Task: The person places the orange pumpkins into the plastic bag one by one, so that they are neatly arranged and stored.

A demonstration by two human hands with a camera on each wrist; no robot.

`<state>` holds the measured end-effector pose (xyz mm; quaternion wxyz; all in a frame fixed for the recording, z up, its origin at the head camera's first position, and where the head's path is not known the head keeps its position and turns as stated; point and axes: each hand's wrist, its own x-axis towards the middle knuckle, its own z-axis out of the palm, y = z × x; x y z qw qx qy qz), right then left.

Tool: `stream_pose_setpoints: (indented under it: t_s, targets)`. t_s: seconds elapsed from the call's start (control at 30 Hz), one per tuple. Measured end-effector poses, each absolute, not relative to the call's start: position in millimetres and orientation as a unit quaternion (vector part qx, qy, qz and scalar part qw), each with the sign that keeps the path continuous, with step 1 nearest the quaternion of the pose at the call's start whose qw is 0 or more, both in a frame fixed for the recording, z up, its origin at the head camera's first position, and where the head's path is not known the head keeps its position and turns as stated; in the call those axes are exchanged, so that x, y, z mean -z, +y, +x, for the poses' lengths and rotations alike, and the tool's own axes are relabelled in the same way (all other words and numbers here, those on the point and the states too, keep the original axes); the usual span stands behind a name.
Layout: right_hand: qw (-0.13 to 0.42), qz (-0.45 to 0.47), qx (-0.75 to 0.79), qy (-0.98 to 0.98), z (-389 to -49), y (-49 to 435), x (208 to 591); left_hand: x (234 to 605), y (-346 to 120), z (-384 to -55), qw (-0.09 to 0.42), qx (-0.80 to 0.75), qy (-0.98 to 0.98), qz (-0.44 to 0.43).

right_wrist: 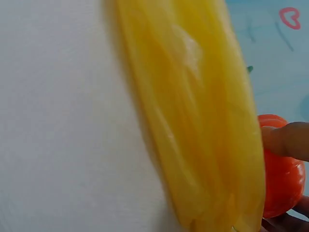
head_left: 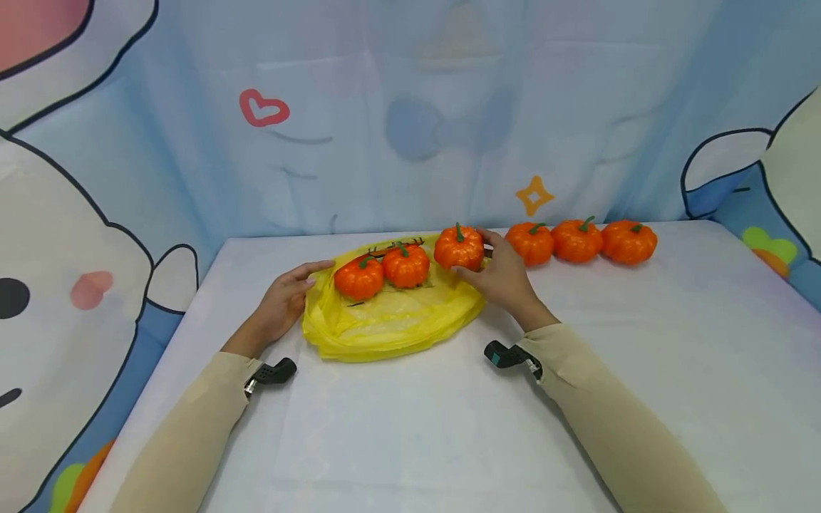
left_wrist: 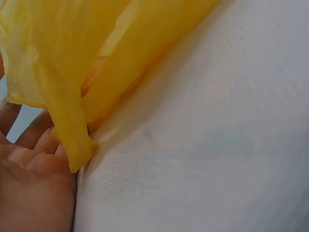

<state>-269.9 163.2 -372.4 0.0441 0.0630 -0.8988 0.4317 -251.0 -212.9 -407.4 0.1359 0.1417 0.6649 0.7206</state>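
Observation:
A yellow plastic bag [head_left: 385, 328] lies spread on the table, with two small orange pumpkins inside its opening, a left one [head_left: 359, 278] and a right one [head_left: 406, 266]. My right hand [head_left: 505, 276] grips a third pumpkin [head_left: 459, 248] between thumb and fingers at the bag's right side. In the right wrist view, the bag [right_wrist: 193, 121] partly covers that pumpkin [right_wrist: 285, 186]. At the bag's left edge, my left hand [head_left: 280, 306] touches the plastic with fingers fairly straight. The left wrist view shows its palm [left_wrist: 36, 193] beside a hanging fold of the bag [left_wrist: 67, 96].
Three more pumpkins stand in a row to the right near the back edge: one [head_left: 529, 244], another [head_left: 576, 241] and a wider one [head_left: 628, 242]. A white cloth covers the table [head_left: 398, 434]. Behind it hangs a blue printed curtain [head_left: 359, 164].

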Motion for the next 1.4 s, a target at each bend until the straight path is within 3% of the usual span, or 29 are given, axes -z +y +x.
stream_pose_setpoints:
  t_s: [0.63,1.17,1.27,1.4]
  targets:
    - [0.056,0.057,-0.299,-0.951,-265.8,153.0,376.2,397.6,-213.4,-245.9,0.134,-0.713,0.675,0.133]
    - [0.017,0.055,-0.287,-0.956,-262.4,152.9,366.8,400.7,-213.5,-246.3,0.136,-0.723,0.665,0.129]
    - [0.039,0.055,-0.308,-0.949,-261.3,157.3,358.8,401.5,-212.9,-246.3,0.136,-0.724,0.664,0.13]
    - [0.13,0.045,-0.354,-0.925,-262.9,172.6,347.5,402.0,-212.1,-246.7,0.135,-0.723,0.664,0.133]
